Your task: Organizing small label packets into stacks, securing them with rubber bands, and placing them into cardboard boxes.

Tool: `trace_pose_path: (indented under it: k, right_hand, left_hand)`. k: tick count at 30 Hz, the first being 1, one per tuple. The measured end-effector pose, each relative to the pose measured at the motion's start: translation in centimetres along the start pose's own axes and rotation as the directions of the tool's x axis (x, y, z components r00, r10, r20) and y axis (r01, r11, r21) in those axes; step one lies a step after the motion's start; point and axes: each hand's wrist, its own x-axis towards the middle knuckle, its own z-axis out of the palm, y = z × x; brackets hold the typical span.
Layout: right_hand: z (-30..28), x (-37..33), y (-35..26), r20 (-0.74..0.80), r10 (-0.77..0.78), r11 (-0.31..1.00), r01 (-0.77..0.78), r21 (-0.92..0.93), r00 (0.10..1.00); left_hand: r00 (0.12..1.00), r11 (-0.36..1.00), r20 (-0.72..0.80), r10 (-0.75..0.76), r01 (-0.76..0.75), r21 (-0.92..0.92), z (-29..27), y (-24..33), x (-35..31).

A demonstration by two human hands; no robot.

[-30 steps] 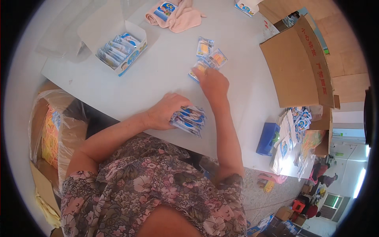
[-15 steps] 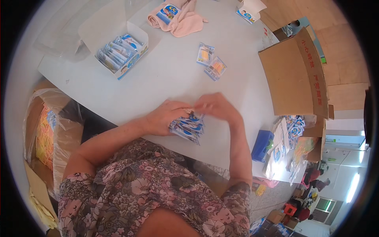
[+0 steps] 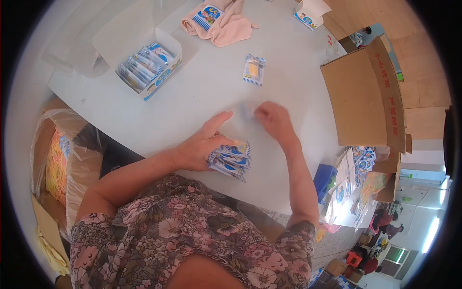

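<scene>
My left hand [image 3: 199,149] is closed around a stack of small blue-and-white clear-fronted packets [image 3: 230,163], its thumb raised apart from them. Just beyond and to the right, my right hand [image 3: 275,120] pinches one more packet [image 3: 247,110], smeared by motion. Farther up the white table lies a single packet [image 3: 253,70] with something yellow inside. To the left stands an open white carton [image 3: 165,77] with a row of similar packets in it.
A pink cloth [image 3: 232,26] with a packet on it lies at the far side. A small open box [image 3: 310,14] stands far right. On the right are a large cardboard box [image 3: 353,96] and a blue bin [image 3: 323,182]. A plastic-lined carton [image 3: 79,168] of colourful strips sits lower left.
My right hand has left the stack and moved right. One of the two loose packets has gone from the table into its fingers. My left thumb has lifted.
</scene>
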Motion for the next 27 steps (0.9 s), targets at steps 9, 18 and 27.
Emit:
trace_pose_path:
  k: [9, 18, 27]
  right_hand:
    - [3.7, 8.6, -0.6, -0.364, 0.203, 0.979, -0.180, 0.097, 0.909]
    - [0.8, 2.1, -0.9, 0.024, -0.003, 0.925, -0.007, 0.380, 1.000]
    - [-1.2, -8.8, -8.3, 0.160, -0.085, 0.842, -0.015, 0.539, 0.983]
  left_hand:
    - [0.988, 0.997, 0.144, -0.062, 0.056, 0.044, 0.5, -0.6, -0.5]
    - [0.997, 0.997, 0.064, 0.044, -0.048, 0.061, 0.6, -1.4, -0.2]
    - [0.976, 0.992, 0.188, -0.108, 0.117, -0.038, 1.0, -0.8, 0.3]
